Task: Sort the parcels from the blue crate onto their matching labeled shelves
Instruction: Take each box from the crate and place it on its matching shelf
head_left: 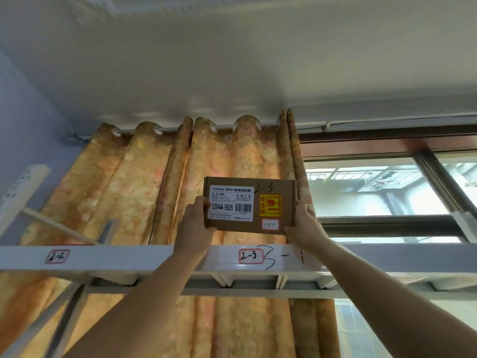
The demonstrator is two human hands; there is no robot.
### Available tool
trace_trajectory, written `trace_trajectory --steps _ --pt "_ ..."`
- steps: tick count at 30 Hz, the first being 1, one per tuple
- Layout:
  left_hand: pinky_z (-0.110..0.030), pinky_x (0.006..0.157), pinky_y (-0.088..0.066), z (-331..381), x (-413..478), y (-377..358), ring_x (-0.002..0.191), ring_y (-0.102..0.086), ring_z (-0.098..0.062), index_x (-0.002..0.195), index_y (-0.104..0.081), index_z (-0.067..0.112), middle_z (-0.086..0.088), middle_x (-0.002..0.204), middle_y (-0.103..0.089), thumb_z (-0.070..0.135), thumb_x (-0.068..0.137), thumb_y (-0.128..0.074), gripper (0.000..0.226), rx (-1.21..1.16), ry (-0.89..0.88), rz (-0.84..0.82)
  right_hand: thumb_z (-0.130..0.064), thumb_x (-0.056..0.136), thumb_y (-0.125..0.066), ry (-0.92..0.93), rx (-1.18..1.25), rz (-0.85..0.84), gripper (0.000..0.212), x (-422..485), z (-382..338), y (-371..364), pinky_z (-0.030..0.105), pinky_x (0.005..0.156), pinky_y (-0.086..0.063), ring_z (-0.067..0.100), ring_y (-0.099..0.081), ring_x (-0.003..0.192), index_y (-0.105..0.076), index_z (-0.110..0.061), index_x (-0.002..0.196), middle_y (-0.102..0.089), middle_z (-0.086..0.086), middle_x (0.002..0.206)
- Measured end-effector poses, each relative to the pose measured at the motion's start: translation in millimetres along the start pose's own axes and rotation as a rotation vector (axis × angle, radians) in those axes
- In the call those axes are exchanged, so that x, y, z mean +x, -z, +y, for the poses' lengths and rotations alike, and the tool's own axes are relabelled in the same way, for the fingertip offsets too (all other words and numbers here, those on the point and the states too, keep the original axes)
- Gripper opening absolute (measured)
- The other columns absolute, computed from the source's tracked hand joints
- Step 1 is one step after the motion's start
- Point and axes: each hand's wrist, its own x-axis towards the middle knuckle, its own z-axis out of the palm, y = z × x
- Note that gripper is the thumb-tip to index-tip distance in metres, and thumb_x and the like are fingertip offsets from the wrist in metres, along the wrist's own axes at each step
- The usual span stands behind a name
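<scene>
A flat brown cardboard parcel is held up above the top white shelf rail. It carries a white barcode label, a yellow fragile sticker and a handwritten "2-3". My left hand grips its left edge and my right hand grips its right edge and lower corner. Directly below the parcel, a red-bordered "2-3" label is stuck on the rail. A "2-2" label sits further left. The blue crate is out of view.
An orange patterned curtain hangs behind the shelf. A window lies to the right. A white power strip leans at the far left. White shelf struts run diagonally below the rail.
</scene>
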Motion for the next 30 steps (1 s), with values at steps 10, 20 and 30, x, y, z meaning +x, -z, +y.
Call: trace_trajectory --steps 10,20,30 --pt "-0.024 0.077 -0.048 -13 17 -15 0.101 -0.061 -0.022 0.07 -0.056 0.016 -0.009 0.102 -0.066 0.001 0.075 -0.071 0.022 0.068 0.178 -0.321 -0.006 0.092 -0.048 -0.065 -0.23 -0.095 0.027 8 13 -4 0.034 0.079 -0.049 0.031 -0.061 0.105 -0.051 -0.005 0.118 -0.055 0.012 0.126" --pt "-0.034 0.087 -0.052 -11 25 -18 0.103 -0.06 -0.026 0.097 -0.066 0.001 -0.014 0.11 -0.066 0.009 0.084 -0.062 0.016 0.18 0.266 -0.436 -0.003 0.093 -0.044 -0.104 -0.373 -0.114 0.025 8 12 -5 0.029 0.071 -0.043 0.027 -0.061 0.098 -0.059 -0.003 0.112 -0.063 0.014 0.114" --pt "-0.039 0.08 -0.045 4 -14 -14 0.104 -0.055 -0.035 0.122 -0.039 -0.002 -0.022 0.118 -0.054 0.014 0.095 -0.038 0.031 0.358 0.204 -0.219 -0.02 0.097 -0.042 -0.001 -0.289 0.123 0.04 -33 0 -7 0.042 0.101 -0.044 0.028 -0.051 0.121 -0.04 -0.006 0.135 -0.051 0.011 0.134"
